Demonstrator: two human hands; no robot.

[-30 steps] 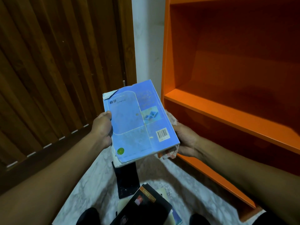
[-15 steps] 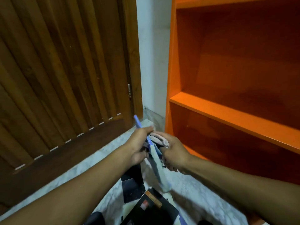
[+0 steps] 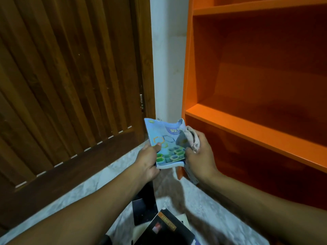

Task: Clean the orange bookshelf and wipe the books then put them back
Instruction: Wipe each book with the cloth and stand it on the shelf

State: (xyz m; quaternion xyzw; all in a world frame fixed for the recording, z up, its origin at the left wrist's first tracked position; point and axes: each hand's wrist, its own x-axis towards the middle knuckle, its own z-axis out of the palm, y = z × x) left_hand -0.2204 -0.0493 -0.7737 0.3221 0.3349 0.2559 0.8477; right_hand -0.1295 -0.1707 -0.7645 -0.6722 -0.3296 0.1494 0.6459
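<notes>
Gripping the blue book (image 3: 165, 147) by its lower left edge, the left hand (image 3: 147, 162) keeps its thumb on the cover (hexagon pattern facing up). The right hand (image 3: 199, 156) clutches a pale cloth (image 3: 192, 138) against the book's right side. Right of that hand stands the orange bookshelf (image 3: 247, 124); below both hands, dark books (image 3: 162, 228) lie on the floor (image 3: 88, 190).

Book (image 3: 164, 145) held between left hand (image 3: 147, 160) and right hand (image 3: 199, 157), cloth (image 3: 192, 138) against its right edge, bookshelf (image 3: 256, 124) at right, door (image 3: 70, 85) at left, more books (image 3: 164, 228) on the floor (image 3: 74, 198) below.
</notes>
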